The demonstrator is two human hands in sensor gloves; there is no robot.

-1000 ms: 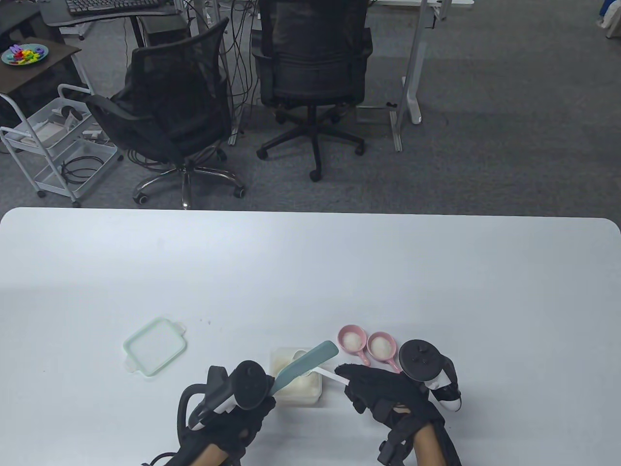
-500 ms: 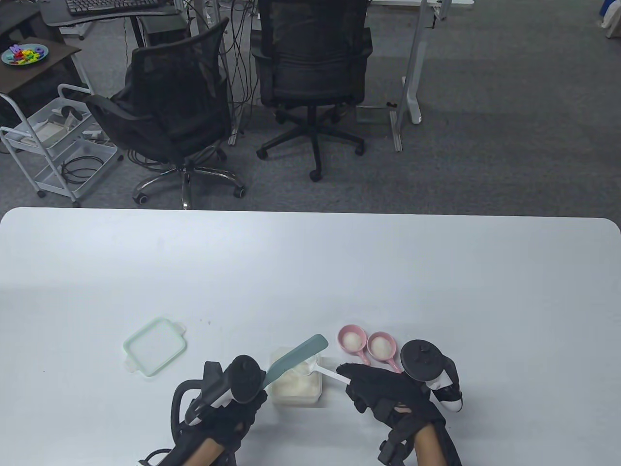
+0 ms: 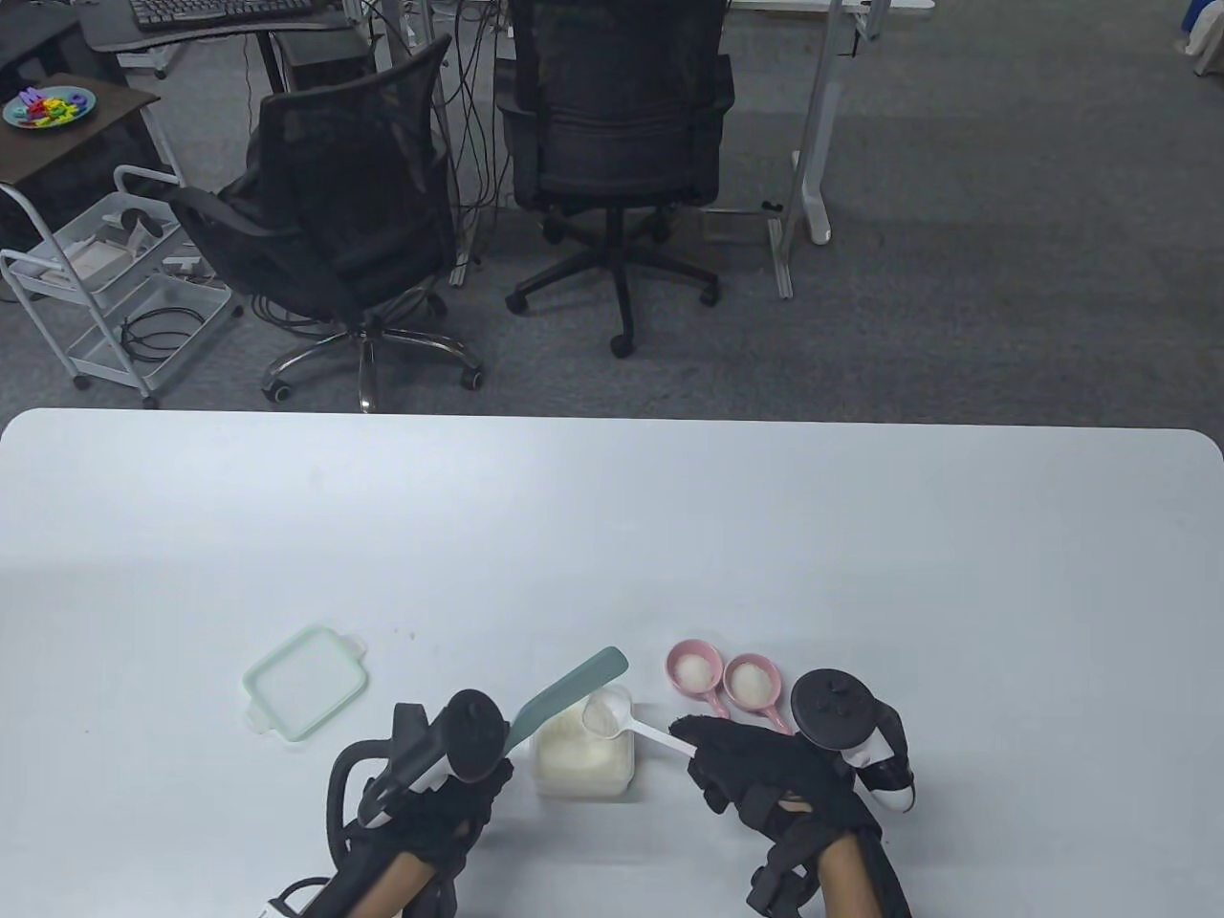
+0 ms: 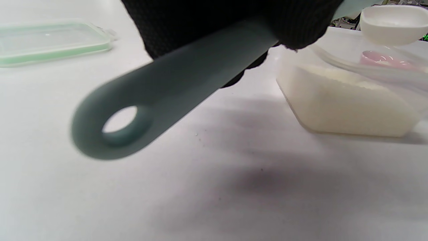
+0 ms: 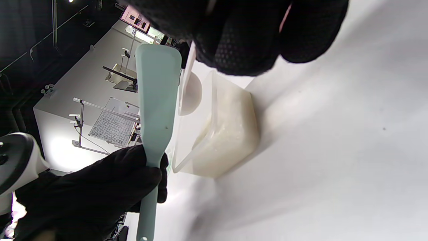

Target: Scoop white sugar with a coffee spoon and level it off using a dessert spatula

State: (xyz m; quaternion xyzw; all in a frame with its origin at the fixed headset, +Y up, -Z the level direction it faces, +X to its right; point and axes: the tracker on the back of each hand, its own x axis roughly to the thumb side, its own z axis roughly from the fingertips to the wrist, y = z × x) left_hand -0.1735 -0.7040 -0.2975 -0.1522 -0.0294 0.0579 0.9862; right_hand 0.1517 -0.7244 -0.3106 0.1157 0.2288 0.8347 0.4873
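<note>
Fingers of right hand [image 3: 765, 765] pinch white spoon [image 3: 622, 722] handle, bowl full of sugar, raised over far right corner of sugar tub [image 3: 583, 760]. Left hand [image 3: 435, 813] grips teal spatula [image 3: 564, 693] handle, blade angled up past tub's far edge, just beside spoon bowl. Two pink scoops [image 3: 722, 677] right of tub, green lid [image 3: 306, 681] left, on desk [image 3: 612, 535].

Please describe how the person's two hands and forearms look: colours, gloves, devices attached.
Both the left hand and right hand wear black mesh-textured gloves. A black, round-topped tracker with a white body sits on the back of each. Black straps wrap the wrists. The forearms are bare skin.
</note>
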